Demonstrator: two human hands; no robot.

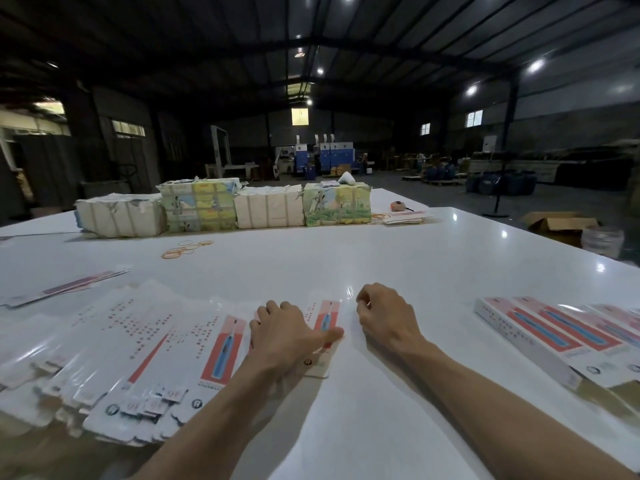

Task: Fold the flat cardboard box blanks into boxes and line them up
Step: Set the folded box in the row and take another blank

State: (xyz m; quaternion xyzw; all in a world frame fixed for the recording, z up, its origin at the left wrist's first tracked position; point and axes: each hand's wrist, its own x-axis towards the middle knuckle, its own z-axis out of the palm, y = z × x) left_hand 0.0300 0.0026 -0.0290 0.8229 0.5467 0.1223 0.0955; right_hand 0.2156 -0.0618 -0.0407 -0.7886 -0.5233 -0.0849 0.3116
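Left hand (284,330): laid palm down near the table's near edge, on a flat white cardboard box blank with a red panel and a blue toothbrush picture (326,320); the thumb is stretched across the blank, the fingers only slightly bent, nothing gripped.
Right hand (384,317): set just right of that blank, fingers curled under; whether anything is pinched cannot be told.
Loose spread of matching flat blanks (138,358): fanned out, overlapping, by the near left corner, just left of the left hand.
Folded white-and-red boxes (554,330): lined up side by side along the near right edge.
Glossy white table (381,258): everything listed is carried on it.
Second small pile of blanks (69,285): seen at the left edge, farther back.
Orange rubber bands (187,249): scattered left of the middle.
Four strapped paper-wrapped bundles (268,209): ranged in a row across the far side.
Thin stack of blanks (405,216): placed just right of the bundles.
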